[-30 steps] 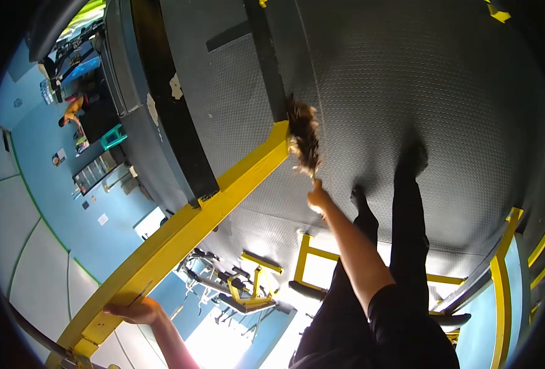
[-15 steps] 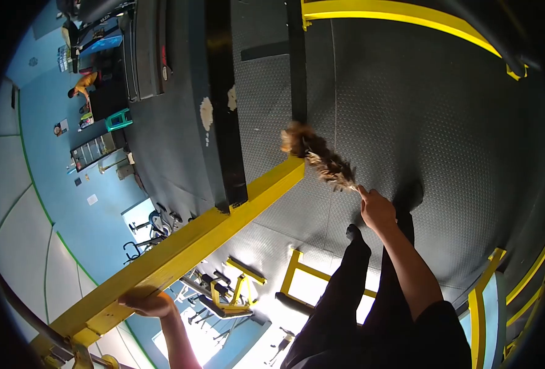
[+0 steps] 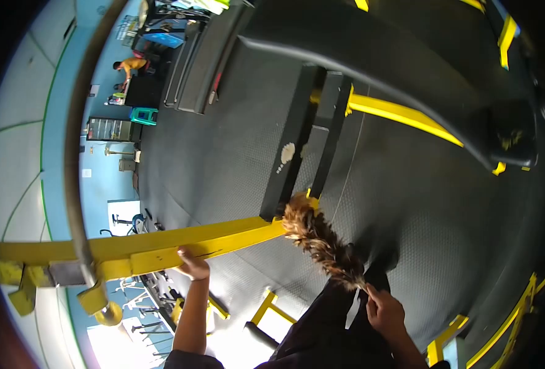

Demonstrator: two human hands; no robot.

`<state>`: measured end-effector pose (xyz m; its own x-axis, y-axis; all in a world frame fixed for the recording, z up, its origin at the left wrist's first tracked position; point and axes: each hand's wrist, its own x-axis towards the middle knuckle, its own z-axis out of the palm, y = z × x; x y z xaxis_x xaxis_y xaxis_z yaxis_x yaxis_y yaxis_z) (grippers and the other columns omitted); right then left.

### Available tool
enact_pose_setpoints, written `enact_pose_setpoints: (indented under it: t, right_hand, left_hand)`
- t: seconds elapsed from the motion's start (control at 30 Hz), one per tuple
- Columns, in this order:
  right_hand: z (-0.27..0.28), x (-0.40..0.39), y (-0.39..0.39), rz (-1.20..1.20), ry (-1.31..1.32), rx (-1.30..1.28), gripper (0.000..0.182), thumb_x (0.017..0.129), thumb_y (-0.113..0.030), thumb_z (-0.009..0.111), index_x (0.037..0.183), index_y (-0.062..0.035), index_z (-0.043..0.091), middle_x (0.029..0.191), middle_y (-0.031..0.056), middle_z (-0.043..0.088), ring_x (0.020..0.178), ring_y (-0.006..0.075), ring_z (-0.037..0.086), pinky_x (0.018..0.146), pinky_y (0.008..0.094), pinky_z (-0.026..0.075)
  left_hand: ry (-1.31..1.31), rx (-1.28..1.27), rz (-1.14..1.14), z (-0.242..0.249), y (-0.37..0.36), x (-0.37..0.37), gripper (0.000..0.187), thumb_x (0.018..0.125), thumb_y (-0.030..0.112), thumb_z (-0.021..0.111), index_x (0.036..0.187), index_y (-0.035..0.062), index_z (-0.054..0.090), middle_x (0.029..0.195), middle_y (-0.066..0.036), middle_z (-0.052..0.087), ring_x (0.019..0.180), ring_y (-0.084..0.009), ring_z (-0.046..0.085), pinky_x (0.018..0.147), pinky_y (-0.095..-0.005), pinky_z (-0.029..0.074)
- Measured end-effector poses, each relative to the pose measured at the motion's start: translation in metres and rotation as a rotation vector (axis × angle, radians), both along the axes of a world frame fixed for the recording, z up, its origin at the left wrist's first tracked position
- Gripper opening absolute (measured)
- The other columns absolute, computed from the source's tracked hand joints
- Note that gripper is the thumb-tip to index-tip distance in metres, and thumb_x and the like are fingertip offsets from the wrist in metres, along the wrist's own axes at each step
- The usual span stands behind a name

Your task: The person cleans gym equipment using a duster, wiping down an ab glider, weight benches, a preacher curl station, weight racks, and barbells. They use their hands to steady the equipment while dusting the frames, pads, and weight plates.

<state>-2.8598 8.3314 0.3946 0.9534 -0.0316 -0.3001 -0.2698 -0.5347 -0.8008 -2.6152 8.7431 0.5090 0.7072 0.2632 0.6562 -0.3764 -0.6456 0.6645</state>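
In my right hand (image 3: 386,313) is the thin handle of a feather duster (image 3: 321,246), its fingers closed round it. The duster's brown, fluffy head touches the end of a yellow metal beam (image 3: 235,237), where black bars (image 3: 294,147) join it. My left hand (image 3: 193,264) grips the edge of the same beam, thumb on the near face and the other fingers mostly hidden. Paint has chipped off one black bar, leaving a pale patch.
A black padded bench (image 3: 371,55) on a yellow frame (image 3: 401,115) stands beyond the bars. A long metal bar (image 3: 75,135) crosses the left side. Farther off are a treadmill (image 3: 201,67), a green stool (image 3: 143,115) and a person in a yellow top (image 3: 134,63).
My view has shifted, bringing the black bench and the metal bar into sight. The feather duster now lies nearer the black bars' joint with the beam. My left hand remains on the beam.
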Motion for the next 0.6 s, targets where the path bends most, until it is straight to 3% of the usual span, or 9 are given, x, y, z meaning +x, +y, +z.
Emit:
enact_pose_setpoints:
  t: [0.17,0.3,0.37,0.43,0.5,0.53,0.6]
  right_hand:
    - [0.034,-0.002,0.008,-0.061,-0.125,0.007,0.039,0.084,-0.011,0.063,0.123,-0.0137,0.065,0.074,0.0093,0.057,0.060,0.0295,0.060,0.054,0.0419,0.050]
    - [0.048,0.043,0.039,0.071,-0.265,-0.042,0.035,0.085,-0.012,0.063,0.120,-0.0123,0.066,0.074,0.0088,0.058,0.056,0.0292,0.061,0.052,0.0405,0.051]
    - [0.069,0.067,0.050,0.157,-0.292,-0.054,0.033,0.085,-0.013,0.063,0.118,-0.0112,0.066,0.071,0.0094,0.058,0.057,0.0291,0.061,0.052,0.0396,0.052]
    - [0.104,0.081,0.049,0.204,-0.385,-0.002,0.035,0.085,-0.013,0.063,0.120,-0.0102,0.065,0.070,0.0102,0.058,0.056,0.0294,0.061,0.052,0.0396,0.052]
    - [0.140,0.086,0.041,0.235,-0.456,0.117,0.039,0.084,-0.012,0.063,0.123,-0.0084,0.064,0.070,0.0107,0.058,0.056,0.0300,0.061,0.053,0.0399,0.052]
    - [0.160,0.086,0.033,0.265,-0.428,0.163,0.036,0.087,-0.009,0.060,0.122,-0.0006,0.062,0.074,0.0162,0.060,0.064,0.0331,0.061,0.058,0.0412,0.049]
    - [0.163,0.076,0.018,0.290,-0.462,0.073,0.028,0.093,-0.009,0.055,0.118,-0.0018,0.065,0.083,0.0151,0.065,0.069,0.0283,0.063,0.063,0.0369,0.051]
  left_hand:
    - [0.017,0.073,-0.007,-0.001,-0.009,0.003,0.061,0.092,0.037,0.067,0.130,0.0012,0.035,0.113,-0.012,0.053,0.102,-0.0234,0.055,0.092,-0.0402,0.046]
    - [0.092,0.076,0.022,-0.015,-0.009,0.003,0.060,0.094,0.031,0.064,0.133,0.0018,0.028,0.118,-0.014,0.049,0.104,-0.0240,0.053,0.093,-0.0400,0.044]
    - [0.064,0.203,0.036,-0.008,-0.020,0.003,0.064,0.094,0.028,0.062,0.137,0.0015,0.023,0.119,-0.016,0.049,0.106,-0.0247,0.052,0.097,-0.0418,0.041]
    - [-0.065,0.254,0.051,-0.002,-0.036,0.003,0.058,0.093,0.026,0.062,0.136,0.0011,0.033,0.120,-0.016,0.051,0.109,-0.0273,0.052,0.101,-0.0429,0.040]
    - [0.212,0.901,0.174,-0.019,0.009,-0.003,0.053,0.093,0.034,0.061,0.133,0.0014,0.047,0.120,-0.016,0.057,0.114,-0.0306,0.052,0.106,-0.0458,0.035]
    - [0.190,0.887,0.193,-0.033,0.025,-0.003,0.053,0.093,0.034,0.061,0.133,0.0014,0.047,0.120,-0.016,0.057,0.114,-0.0306,0.052,0.106,-0.0458,0.035]
    - [0.252,0.820,0.089,-0.069,0.051,0.002,0.052,0.090,0.025,0.064,0.134,0.0034,0.044,0.119,-0.015,0.057,0.113,-0.0292,0.054,0.103,-0.0451,0.038]
